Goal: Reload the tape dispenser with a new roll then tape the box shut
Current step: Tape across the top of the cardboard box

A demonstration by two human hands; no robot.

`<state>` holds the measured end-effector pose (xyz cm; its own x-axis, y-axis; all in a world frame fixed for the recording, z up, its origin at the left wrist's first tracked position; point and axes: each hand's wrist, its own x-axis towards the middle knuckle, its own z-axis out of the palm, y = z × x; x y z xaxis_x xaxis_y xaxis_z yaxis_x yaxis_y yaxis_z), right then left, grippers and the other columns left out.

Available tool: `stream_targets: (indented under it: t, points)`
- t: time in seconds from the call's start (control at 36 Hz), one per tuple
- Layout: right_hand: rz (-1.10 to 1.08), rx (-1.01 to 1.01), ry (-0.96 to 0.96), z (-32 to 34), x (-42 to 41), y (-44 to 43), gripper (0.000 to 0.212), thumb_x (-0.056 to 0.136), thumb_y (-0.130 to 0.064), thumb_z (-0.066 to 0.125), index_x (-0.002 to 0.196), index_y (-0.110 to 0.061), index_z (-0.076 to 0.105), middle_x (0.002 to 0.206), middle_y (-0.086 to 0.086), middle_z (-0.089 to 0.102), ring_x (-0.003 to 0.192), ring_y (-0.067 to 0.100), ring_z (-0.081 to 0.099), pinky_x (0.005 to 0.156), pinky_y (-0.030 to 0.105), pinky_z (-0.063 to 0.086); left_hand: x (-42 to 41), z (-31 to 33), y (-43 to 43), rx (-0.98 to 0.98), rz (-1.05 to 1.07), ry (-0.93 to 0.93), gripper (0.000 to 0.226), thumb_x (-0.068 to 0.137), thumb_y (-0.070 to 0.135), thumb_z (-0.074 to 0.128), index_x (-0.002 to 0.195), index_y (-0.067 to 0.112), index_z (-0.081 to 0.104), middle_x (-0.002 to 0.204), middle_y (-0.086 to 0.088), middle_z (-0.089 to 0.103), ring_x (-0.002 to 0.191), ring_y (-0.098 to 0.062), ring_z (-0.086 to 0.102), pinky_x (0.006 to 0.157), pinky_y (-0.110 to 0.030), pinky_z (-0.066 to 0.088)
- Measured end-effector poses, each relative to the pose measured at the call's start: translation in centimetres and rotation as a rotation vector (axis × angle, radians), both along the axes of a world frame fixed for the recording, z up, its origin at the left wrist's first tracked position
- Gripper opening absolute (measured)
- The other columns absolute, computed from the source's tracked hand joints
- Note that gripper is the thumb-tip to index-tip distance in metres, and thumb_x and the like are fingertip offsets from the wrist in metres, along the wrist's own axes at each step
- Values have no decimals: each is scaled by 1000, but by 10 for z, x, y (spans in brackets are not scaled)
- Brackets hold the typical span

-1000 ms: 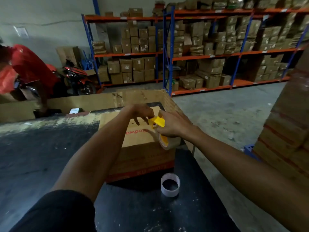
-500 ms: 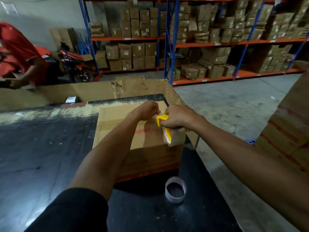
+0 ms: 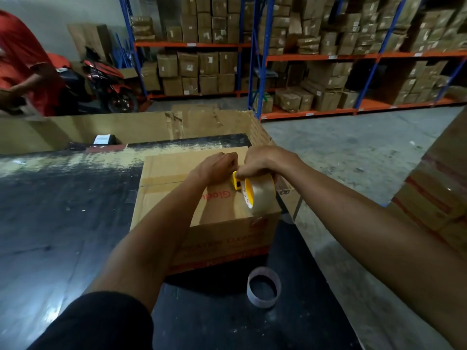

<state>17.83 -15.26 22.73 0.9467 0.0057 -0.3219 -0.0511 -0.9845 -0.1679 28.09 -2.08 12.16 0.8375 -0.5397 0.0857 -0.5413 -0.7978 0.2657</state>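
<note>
Desk (image 3: 63,223): black, scuffed, carrying everything listed here.

Box (image 3: 177,188): brown carton at the desk's right end, flaps down, an older strip of tape across its far-left top. The centre seam runs away from me, and my hands sit toward its far end.

Tape dispenser (image 3: 238,181): yellow, loaded with a full clear roll (image 3: 261,195) standing on edge above the box top, directly under my right hand.

Spent core (image 3: 264,286): bare ring on the desk, near side of the box, well apart from both hands.

Right hand (image 3: 265,161): grip closed over the dispenser.

Left hand (image 3: 217,168): curled, fingertips pinched at the dispenser's mouth, apparently on the tape end, which I cannot see. I judge the coming pull lies along the seam, toward me.
</note>
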Motion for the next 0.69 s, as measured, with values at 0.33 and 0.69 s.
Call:
stream_targets:
  t: [0.33, 0.69]
  points:
    - [-2, -81, 66, 11, -2, 7, 52, 88, -51, 71, 120, -14, 54, 103, 8, 58, 92, 29, 64, 81, 43, 59, -1, -16, 7, -271, 314, 68, 13, 91, 31, 67, 88, 21, 59, 95, -2, 63, 107, -32, 61, 100, -46, 36]
    - [-50, -46, 207, 19, -25, 2, 46, 91, -46, 71, 111, -10, 52, 97, 14, 59, 76, 31, 67, 60, 39, 57, 2, -11, 3, -494, 360, 179, 20, 92, 38, 69, 95, 21, 59, 103, -5, 65, 112, -32, 64, 104, -52, 48]
